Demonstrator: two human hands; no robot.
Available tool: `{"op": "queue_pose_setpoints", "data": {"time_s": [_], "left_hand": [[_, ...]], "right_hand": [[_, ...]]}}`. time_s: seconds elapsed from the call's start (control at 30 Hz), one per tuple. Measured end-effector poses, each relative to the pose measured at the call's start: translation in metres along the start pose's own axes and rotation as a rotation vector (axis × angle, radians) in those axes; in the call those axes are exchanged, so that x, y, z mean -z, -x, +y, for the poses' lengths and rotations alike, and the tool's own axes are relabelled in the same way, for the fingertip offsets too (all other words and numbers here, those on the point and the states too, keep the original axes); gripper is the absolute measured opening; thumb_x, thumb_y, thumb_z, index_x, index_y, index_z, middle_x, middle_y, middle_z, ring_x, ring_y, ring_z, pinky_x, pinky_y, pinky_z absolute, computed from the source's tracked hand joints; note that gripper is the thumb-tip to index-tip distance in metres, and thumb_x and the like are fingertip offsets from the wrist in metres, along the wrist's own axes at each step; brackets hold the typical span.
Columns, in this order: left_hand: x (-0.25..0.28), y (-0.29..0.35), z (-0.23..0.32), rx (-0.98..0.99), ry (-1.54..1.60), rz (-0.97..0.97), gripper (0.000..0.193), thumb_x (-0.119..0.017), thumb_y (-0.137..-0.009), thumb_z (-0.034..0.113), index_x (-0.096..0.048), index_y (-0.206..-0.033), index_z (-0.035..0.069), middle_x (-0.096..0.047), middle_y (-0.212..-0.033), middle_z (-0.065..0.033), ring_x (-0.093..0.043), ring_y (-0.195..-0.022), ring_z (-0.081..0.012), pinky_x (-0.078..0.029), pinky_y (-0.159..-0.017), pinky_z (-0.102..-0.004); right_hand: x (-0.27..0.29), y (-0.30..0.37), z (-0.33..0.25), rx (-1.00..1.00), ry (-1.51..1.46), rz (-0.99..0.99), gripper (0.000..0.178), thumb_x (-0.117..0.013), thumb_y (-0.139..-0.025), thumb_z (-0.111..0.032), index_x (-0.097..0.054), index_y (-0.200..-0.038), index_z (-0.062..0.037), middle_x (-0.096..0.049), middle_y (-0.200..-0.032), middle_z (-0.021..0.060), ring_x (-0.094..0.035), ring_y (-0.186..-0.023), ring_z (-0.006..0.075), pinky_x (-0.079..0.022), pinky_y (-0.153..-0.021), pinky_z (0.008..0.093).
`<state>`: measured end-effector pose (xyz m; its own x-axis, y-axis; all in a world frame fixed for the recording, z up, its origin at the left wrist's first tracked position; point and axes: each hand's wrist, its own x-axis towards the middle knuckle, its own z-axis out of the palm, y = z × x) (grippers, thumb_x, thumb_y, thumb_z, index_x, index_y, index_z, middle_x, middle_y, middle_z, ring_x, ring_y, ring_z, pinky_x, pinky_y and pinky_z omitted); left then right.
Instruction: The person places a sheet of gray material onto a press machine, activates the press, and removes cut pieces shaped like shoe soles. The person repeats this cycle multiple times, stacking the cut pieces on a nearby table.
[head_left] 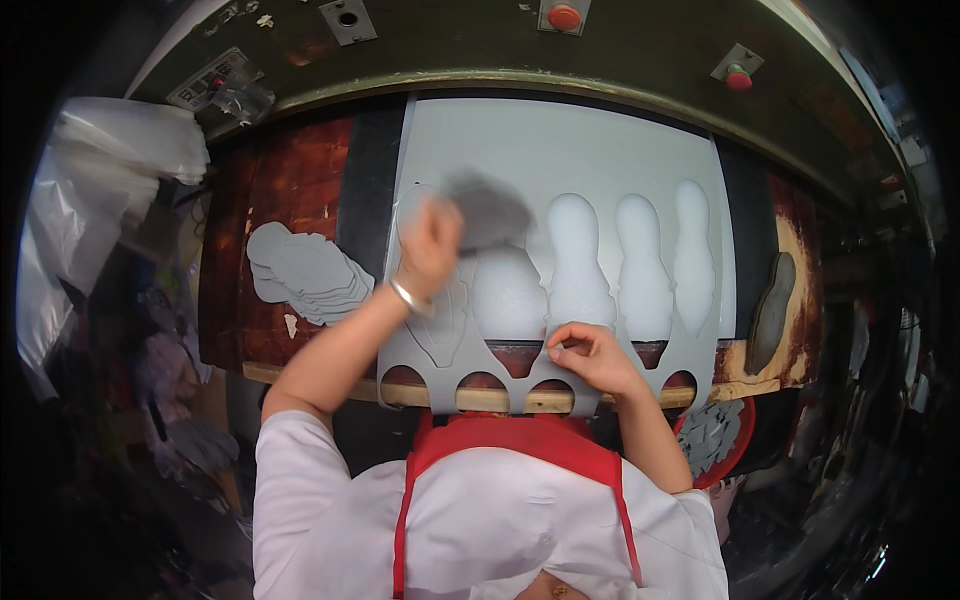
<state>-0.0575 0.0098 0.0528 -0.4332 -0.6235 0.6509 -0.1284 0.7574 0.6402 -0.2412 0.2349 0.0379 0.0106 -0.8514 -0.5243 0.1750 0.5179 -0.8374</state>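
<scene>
A grey sheet (pixel 520 390) with sole-shaped openings lies over a pale board (pixel 560 140), and its scalloped near edge hangs past the table's front. My left hand (pixel 430 240), with a bangle at the wrist, is raised over the left part of the sheet. It grips a dark grey sole-shaped piece (pixel 487 212), smeared by motion; the fingertips are partly hidden. Below that hand, a cut outline in the sheet still has its grey piece in it. My right hand (pixel 590 358) pinches the sheet between thumb and forefinger, at a strip near its front edge.
A fanned stack of grey sole-shaped pieces (pixel 310 275) lies at the left. A dark sole-shaped form (pixel 771 315) stands on the right. A red tub (pixel 740 445) of grey scraps sits below. Behind runs a green machine beam (pixel 450 45) with red buttons. Clear plastic bags (pixel 130 140) hang far left.
</scene>
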Motion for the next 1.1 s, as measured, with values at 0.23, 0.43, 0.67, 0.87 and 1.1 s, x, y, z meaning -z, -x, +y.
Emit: {"op": "queue_pose_setpoints", "data": {"time_s": [0.23,0.43,0.67,0.87,1.1], "left_hand": [[0.088,-0.131,-0.027,-0.364,-0.277,0.484,0.021,-0.050,-0.095,0.017,-0.054,-0.090,-0.003,-0.052,-0.064,-0.0036,-0.043,-0.055,-0.0106,-0.038,-0.051,-0.0230],[0.084,0.005,-0.017,-0.647,-0.046,-0.566,0.036,-0.058,-0.074,0.002,-0.062,-0.110,0.006,-0.062,-0.112,-0.0158,-0.062,-0.103,-0.0302,-0.053,-0.081,-0.0368],[0.092,0.079,-0.045,-0.508,-0.046,-0.861,0.044,-0.068,-0.072,0.009,-0.060,-0.115,0.011,-0.054,-0.123,-0.0149,-0.052,-0.117,-0.0324,-0.040,-0.102,-0.0503],[0.072,0.050,-0.041,-0.069,0.191,-0.331,0.036,-0.060,-0.077,0.001,-0.057,-0.113,0.004,-0.060,-0.111,-0.0152,-0.059,-0.102,-0.0325,-0.046,-0.092,-0.0419],[0.186,-0.075,-0.029,0.041,-0.137,0.589,0.025,-0.055,-0.093,0.015,-0.052,-0.108,-0.004,-0.062,-0.097,-0.0113,-0.057,-0.086,-0.0168,-0.046,-0.077,-0.0289]], "right_hand": [[-0.052,0.002,-0.016,0.425,0.532,0.150,0.019,-0.070,-0.077,-0.013,-0.062,-0.091,-0.0021,-0.063,-0.092,0.0105,-0.060,-0.078,0.0210,-0.048,-0.068,0.0297],[-0.068,-0.053,0.005,-0.183,-0.060,-0.313,0.013,-0.068,-0.081,-0.011,-0.065,-0.092,-0.0037,-0.063,-0.083,0.0038,-0.057,-0.072,0.0095,-0.045,-0.062,0.0212],[-0.061,-0.074,0.023,-0.068,-0.565,-0.493,0.011,-0.067,-0.076,-0.007,-0.066,-0.081,0.0018,-0.063,-0.082,0.0067,-0.059,-0.079,0.0156,-0.046,-0.078,0.0270],[-0.073,-0.062,-0.003,0.049,-0.253,-0.394,0.015,-0.065,-0.080,-0.004,-0.065,-0.094,0.0013,-0.065,-0.098,0.0072,-0.060,-0.091,0.0129,-0.046,-0.083,0.0254],[-0.048,-0.016,-0.024,0.093,0.115,0.025,0.023,-0.061,-0.085,0.002,-0.061,-0.107,0.0031,-0.064,-0.103,0.0077,-0.061,-0.094,0.0122,-0.049,-0.083,0.0258]]}}
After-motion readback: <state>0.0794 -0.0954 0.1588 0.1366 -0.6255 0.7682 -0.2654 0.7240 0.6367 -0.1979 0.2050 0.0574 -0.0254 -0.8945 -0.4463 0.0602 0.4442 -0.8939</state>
